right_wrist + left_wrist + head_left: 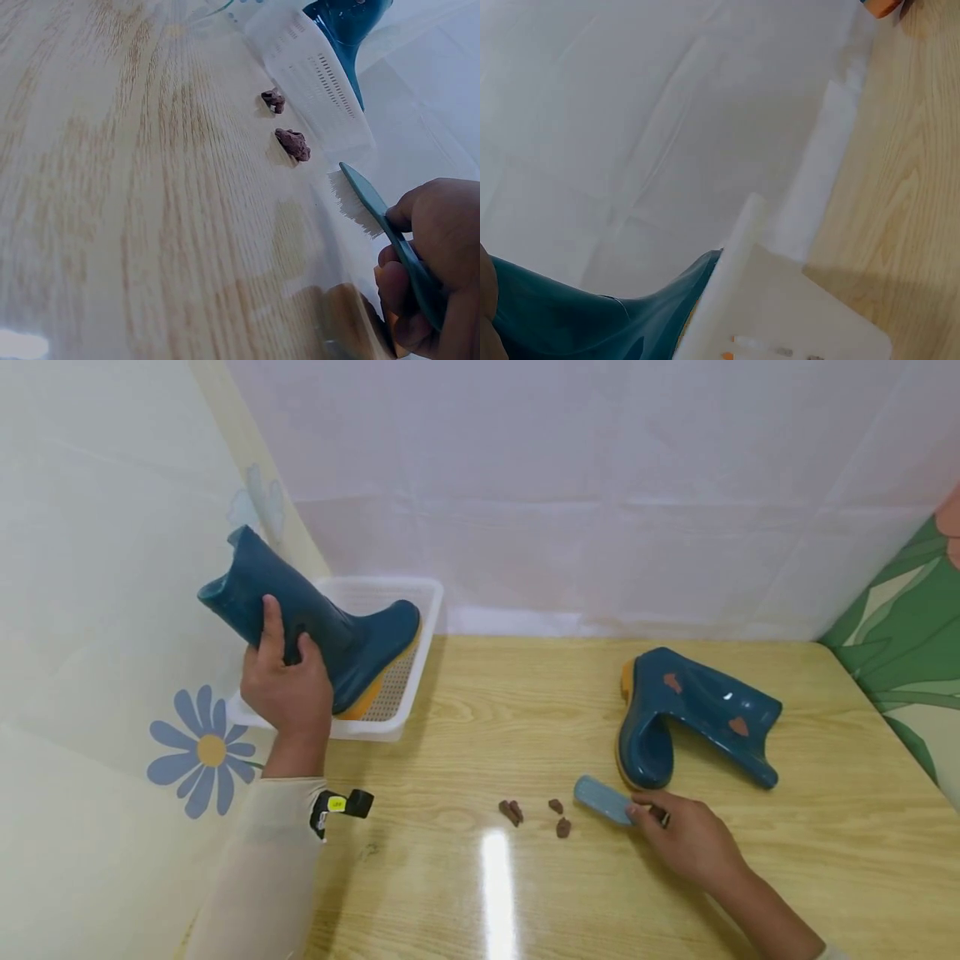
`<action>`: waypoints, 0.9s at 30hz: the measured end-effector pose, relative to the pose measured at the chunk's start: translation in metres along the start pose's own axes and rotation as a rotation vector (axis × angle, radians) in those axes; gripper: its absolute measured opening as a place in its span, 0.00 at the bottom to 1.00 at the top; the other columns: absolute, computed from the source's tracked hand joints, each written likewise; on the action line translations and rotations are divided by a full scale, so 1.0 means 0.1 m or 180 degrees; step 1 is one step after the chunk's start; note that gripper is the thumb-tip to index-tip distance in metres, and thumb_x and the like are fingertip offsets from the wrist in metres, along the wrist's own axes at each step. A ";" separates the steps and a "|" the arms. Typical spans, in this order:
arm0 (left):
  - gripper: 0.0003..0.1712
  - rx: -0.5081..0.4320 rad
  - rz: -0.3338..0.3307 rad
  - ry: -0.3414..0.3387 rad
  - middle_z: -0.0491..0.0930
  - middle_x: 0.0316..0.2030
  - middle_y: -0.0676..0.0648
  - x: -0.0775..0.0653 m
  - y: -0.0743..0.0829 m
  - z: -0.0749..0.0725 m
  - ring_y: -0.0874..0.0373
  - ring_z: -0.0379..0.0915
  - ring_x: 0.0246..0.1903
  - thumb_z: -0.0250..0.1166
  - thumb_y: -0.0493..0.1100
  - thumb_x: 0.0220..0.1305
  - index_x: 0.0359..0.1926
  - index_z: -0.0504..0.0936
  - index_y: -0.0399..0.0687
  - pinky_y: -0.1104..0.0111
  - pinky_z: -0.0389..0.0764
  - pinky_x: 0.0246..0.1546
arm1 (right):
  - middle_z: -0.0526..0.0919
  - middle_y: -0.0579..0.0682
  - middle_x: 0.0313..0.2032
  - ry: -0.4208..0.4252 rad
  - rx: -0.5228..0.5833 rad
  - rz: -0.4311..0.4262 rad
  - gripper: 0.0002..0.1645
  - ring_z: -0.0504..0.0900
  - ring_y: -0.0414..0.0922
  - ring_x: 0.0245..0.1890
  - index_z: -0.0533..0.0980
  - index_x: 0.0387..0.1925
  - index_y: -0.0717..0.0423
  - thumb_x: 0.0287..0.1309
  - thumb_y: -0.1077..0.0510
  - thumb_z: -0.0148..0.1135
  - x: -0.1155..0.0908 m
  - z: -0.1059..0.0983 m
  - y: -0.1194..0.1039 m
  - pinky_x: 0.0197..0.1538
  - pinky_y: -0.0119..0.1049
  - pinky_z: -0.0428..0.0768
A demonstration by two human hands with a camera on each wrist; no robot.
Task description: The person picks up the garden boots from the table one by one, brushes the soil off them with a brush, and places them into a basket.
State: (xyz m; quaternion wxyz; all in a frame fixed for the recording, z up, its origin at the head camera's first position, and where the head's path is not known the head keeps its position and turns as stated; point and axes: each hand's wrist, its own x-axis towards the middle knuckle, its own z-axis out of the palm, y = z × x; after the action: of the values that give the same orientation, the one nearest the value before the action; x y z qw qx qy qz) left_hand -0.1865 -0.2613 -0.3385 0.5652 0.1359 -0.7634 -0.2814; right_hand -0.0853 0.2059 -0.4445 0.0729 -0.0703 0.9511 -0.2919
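Note:
My left hand point(288, 685) grips the shaft of a dark teal rubber boot point(330, 627), which leans with its orange sole down inside a white plastic basket point(431, 652). In the left wrist view the boot point(577, 315) meets the basket's rim. My right hand point(693, 839) holds a blue-green scrubbing brush point(600, 799) by its handle. White bristles show on the brush point(367, 199) in the right wrist view, facing away from the palm. A second teal boot point(697, 693) lies on its side just beyond the right hand, with reddish-brown patches on it.
Several brown lumps point(563, 827) lie on the wood-grain table point(480, 710) left of the brush. A white sheet point(525, 527) hangs behind the table. Patterned cloths stand at both sides, one with a blue flower point(212, 750), one with green leaves point(892, 635).

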 end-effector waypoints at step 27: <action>0.29 0.0349 0.0229 -0.0308 0.82 0.41 0.27 -0.43 -0.11 0.11 0.31 0.79 0.39 0.69 0.36 0.67 0.68 0.79 0.57 0.41 0.78 0.38 | 0.84 0.41 0.32 0.0032 -0.0029 -0.0050 0.24 0.76 0.39 0.28 0.84 0.56 0.53 0.72 0.41 0.60 -0.05 -0.01 0.04 0.30 0.39 0.74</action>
State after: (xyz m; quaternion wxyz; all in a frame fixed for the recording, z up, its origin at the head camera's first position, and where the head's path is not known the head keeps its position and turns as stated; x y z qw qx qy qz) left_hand -0.1836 -0.2446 -0.3812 0.5292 0.1254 -0.8085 -0.2248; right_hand -0.0810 0.2110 -0.4453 0.0654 -0.0766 0.9522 -0.2886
